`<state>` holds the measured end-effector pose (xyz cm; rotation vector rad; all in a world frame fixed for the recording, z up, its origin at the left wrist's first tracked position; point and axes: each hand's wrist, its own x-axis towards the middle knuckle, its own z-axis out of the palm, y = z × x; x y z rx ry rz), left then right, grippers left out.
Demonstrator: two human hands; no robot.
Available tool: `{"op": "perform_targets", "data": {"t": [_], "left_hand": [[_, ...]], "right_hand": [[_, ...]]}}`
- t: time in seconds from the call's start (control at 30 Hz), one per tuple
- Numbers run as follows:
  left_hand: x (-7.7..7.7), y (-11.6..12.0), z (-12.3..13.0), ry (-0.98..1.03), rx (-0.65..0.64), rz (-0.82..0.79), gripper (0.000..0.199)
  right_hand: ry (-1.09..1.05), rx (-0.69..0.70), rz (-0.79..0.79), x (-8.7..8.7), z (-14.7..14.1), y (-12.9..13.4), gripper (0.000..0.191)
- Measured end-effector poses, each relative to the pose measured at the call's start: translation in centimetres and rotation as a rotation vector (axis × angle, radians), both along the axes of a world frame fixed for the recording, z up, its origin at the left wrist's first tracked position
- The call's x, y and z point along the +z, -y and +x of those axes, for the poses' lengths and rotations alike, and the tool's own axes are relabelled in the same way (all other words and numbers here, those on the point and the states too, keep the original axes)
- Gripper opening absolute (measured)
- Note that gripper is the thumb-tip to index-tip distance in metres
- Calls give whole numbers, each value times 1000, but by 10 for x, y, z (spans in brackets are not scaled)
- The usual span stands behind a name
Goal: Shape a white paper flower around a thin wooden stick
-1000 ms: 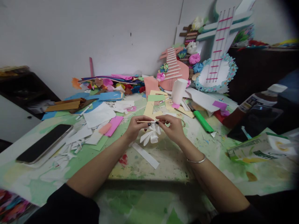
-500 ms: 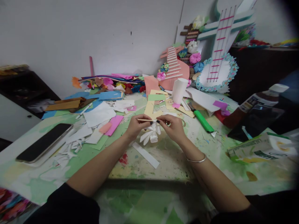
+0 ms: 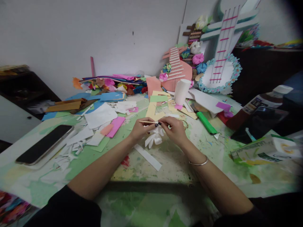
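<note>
A thin wooden stick lies level across the fingers of my left hand, which is closed on it. My right hand pinches the top of a white paper flower at the stick's right end. The fingertips of both hands nearly meet there and hide where stick and paper join. White petals hang down below my fingers. Just under the flower, a white paper strip lies flat on the painted table.
Paper scraps and a black phone are at the left. A white roll stands behind my hands. Scissors, a green cutter, a carton and a bottle are at the right.
The white flower has shifted slightly to the right and turned a little beneath my fingers. My left fingertips have moved slightly right, closer to my right hand.
</note>
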<state>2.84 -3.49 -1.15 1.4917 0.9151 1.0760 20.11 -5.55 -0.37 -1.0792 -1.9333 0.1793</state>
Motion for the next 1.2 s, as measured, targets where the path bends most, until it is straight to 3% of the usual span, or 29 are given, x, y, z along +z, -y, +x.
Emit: {"op": "perform_targets", "data": {"t": [0.47, 0.93, 1.1, 1.2], "left_hand": [[6, 2, 1, -122, 113, 160, 20], [5, 7, 4, 183, 14, -165, 19], [10, 8, 0, 199, -27, -162, 22], [10, 8, -1, 127, 42, -97, 25]], "right_hand": [[48, 27, -45, 1, 1, 1, 17], [-105, 40, -46, 4, 0, 3, 11], [-170, 66, -105, 2, 2, 0, 8], [-191, 56, -125, 0, 3, -2, 5]]}}
